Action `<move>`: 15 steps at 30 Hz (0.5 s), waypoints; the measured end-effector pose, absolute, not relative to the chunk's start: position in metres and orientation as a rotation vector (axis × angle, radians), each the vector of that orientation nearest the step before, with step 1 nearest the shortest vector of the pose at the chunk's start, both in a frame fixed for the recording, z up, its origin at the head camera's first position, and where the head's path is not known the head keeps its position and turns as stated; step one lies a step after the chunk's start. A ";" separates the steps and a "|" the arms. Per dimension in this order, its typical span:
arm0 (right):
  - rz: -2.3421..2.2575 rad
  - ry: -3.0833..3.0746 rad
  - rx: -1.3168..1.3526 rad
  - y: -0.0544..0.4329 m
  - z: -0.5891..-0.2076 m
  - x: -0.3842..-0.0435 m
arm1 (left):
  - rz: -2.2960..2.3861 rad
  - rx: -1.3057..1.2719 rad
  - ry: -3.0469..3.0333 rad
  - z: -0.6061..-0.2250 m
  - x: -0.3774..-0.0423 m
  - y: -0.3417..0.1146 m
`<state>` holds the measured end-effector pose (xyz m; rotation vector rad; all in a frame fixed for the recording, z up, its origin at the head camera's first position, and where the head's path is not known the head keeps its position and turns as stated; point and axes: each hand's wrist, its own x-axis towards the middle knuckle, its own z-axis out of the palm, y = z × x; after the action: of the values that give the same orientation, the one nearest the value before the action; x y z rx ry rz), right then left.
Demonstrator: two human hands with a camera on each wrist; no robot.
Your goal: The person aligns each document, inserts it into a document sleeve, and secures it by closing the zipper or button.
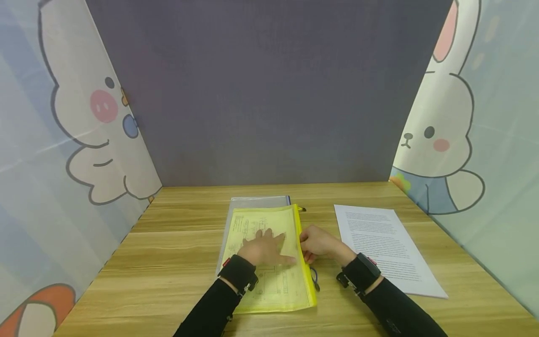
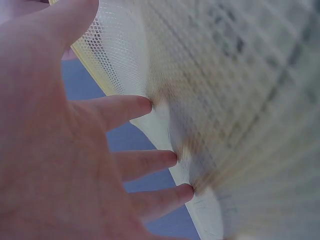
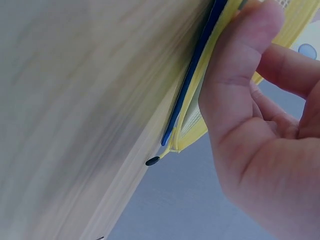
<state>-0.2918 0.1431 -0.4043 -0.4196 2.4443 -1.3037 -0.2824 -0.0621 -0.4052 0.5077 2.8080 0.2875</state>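
A yellow mesh zip pouch [image 1: 296, 292] lies on the wood table with a printed sheet showing through it. My left hand [image 1: 263, 249] rests on top of it, fingers spread; in the left wrist view the fingertips [image 2: 170, 159] press into the mesh. At the pouch's right edge, my right hand [image 1: 320, 242] has its fingers curled and grips the yellow border [image 3: 187, 117]. Under the yellow pouch sits a clear pouch [image 1: 258, 202] with a blue zip edge [image 3: 192, 70]. A black tab [image 3: 152, 161] hangs at the yellow edge's far corner.
To the right lies a stack of printed white paper [image 1: 379, 238]. A blue loop with a dark pull [image 1: 316, 281] sticks out beside the pouches near my right hand. A dark grey panel [image 1: 269, 93] stands behind the table, with cartoon-printed curtains [image 1: 476, 140] at both sides.
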 end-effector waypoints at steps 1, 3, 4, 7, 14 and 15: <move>-1.305 2.444 -0.420 0.143 -0.405 -0.292 | 0.289 0.502 2.808 -0.405 -0.282 -0.062; -1.306 2.443 -0.419 0.143 -0.405 -0.292 | 0.292 0.495 2.809 -0.406 -0.283 -0.062; -1.307 2.442 -0.418 0.143 -0.405 -0.292 | 0.296 0.493 2.809 -0.405 -0.283 -0.062; -1.304 2.444 -0.418 0.142 -0.406 -0.292 | 0.301 0.488 2.812 -0.405 -0.282 -0.063; -1.298 2.448 -0.441 0.142 -0.406 -0.292 | 0.273 0.478 2.819 -0.404 -0.282 -0.065; -1.301 2.445 -0.442 0.142 -0.406 -0.292 | 0.275 0.474 2.819 -0.404 -0.281 -0.065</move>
<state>-0.2918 0.1418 -0.4057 -0.4419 2.4445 -1.3006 -0.2814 -0.0653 -0.4036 0.4744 2.8190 0.2748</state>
